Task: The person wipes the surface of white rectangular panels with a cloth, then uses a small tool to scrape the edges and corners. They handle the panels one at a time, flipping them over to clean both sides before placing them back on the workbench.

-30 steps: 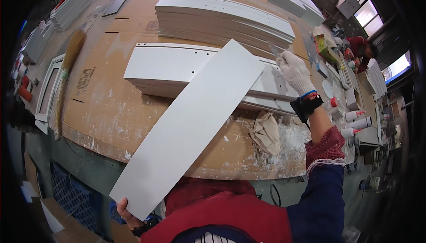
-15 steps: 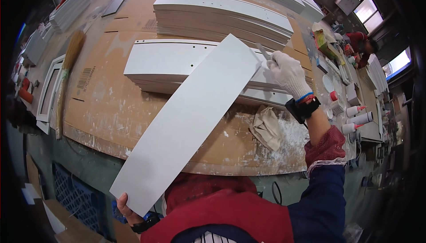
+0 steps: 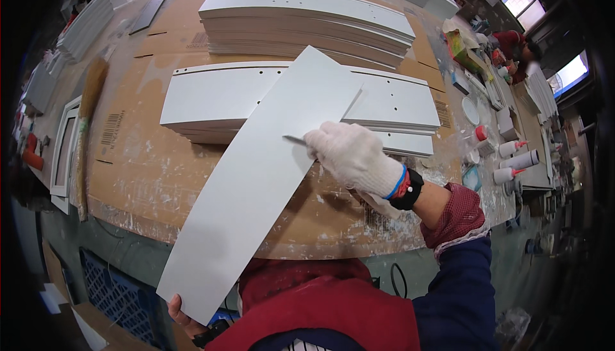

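A long white board (image 3: 262,171) slants across the view, its far end over the nearer stack of white drilled boards (image 3: 211,98). At the near end my bare left hand (image 3: 182,316) grips it, thumb on the upper face and the other fingers mostly hidden underneath. My right hand (image 3: 352,155), in a white knitted glove, is closed on a thin grey blade-like tool (image 3: 295,140). The tool's tip is over the board's face near its right edge; whether it touches cannot be made out. A thin sliver (image 3: 353,103) shows along that edge, farther up.
Behind lies a second white board stack (image 3: 301,24). The table is covered with paint-spotted cardboard (image 3: 141,178). A brush (image 3: 90,120) and a white frame (image 3: 64,152) lie at left. Glue bottles (image 3: 509,175) stand at right, and another person (image 3: 512,46) is beyond. A blue plastic pallet (image 3: 118,296) sits below.
My right hand has moved left and nearer with the tool, from the board's far right corner to its middle. It now partly covers the cloth. My left hand keeps its grip.
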Motion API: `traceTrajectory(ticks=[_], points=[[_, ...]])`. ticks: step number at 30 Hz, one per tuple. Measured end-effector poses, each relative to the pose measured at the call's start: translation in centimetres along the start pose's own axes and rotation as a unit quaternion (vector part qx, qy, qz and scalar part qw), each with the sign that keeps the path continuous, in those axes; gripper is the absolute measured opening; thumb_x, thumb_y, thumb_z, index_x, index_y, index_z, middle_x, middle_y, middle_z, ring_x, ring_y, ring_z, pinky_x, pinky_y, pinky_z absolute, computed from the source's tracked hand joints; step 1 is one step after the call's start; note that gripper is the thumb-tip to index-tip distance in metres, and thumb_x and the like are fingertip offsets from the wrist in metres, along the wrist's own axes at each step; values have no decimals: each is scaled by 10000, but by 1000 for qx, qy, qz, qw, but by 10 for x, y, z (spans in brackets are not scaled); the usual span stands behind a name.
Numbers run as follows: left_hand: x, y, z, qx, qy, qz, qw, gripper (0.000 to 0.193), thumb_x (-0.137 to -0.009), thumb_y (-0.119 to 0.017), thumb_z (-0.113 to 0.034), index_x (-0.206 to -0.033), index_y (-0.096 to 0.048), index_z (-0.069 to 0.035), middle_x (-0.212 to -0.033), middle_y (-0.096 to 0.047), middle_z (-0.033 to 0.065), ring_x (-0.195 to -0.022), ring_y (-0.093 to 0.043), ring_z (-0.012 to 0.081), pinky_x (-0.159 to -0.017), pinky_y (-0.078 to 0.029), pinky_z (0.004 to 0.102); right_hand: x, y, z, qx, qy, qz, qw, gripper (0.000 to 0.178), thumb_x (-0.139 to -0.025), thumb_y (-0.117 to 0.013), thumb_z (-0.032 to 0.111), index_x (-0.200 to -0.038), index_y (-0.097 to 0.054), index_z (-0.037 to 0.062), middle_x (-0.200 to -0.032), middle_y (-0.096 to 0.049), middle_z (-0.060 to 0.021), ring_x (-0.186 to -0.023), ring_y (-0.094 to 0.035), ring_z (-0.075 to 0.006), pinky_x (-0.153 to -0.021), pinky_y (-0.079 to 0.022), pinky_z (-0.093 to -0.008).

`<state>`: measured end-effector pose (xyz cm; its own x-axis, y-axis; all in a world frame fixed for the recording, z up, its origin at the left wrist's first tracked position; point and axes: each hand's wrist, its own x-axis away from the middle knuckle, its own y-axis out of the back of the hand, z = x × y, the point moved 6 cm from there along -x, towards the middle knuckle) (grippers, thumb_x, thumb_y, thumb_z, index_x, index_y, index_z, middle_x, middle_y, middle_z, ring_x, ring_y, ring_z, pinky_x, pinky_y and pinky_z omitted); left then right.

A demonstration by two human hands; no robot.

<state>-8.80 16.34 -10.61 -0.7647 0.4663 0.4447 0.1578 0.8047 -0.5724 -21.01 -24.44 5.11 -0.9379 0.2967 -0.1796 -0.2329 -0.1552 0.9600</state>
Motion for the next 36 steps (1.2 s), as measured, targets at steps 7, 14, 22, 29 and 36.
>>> traceTrajectory(ticks=[7, 14, 22, 29, 36], points=[[-1, 9, -5, -37, 16, 45, 998, 636, -763, -537, -367, -1263, -424, 10, -1137, -549, 174, -1017, -559, 282, -833, -481, 427, -16, 21, -44, 119, -93, -22, 988, 99, -849, -489, 157, -848, -540, 72, -728, -573, -117, -733, -618, -265, -605, -503, -376], [-9, 14, -3, -4, -9, 42, 999, 616, -803, -537, -308, -1282, -383, 48, -1130, -554, 208, -1000, -579, 323, -855, -486, 446, -3, 42, -128, 142, -241, -61, 958, 163, -866, -509, 242, -873, -555, 86, -764, -619, -120, -697, -629, -271, -604, -497, -386], [-10, 36, -10, -67, -40, -2, 997, 639, -785, -533, -340, -1267, -392, 56, -1118, -558, 206, -975, -591, 312, -821, -501, 423, 0, 36, -161, 173, -287, -36, 942, 228, -901, -447, 280, -896, -550, 77, -792, -618, -161, -785, -619, -329, -663, -488, -438], [-18, -12, -11, -48, -35, -24, 998, 532, -721, -510, -249, -1155, -501, 59, -1030, -606, 180, -918, -622, 279, -779, -517, 346, -24, 40, -79, 151, -155, -86, 973, 177, -898, -499, 219, -981, -555, 72, -880, -600, -175, -802, -592, -352, -648, -469, -417], [-26, -52, 27, 128, 27, 22, 991, 733, -880, -381, -615, -1256, -448, 11, -1184, -556, 147, -1055, -563, 287, -908, -466, 410, -23, 12, -72, 235, -99, -87, 963, 191, -915, -497, 217, -1005, -556, 59, -894, -604, -176, -739, -600, -353, -613, -478, -424]])
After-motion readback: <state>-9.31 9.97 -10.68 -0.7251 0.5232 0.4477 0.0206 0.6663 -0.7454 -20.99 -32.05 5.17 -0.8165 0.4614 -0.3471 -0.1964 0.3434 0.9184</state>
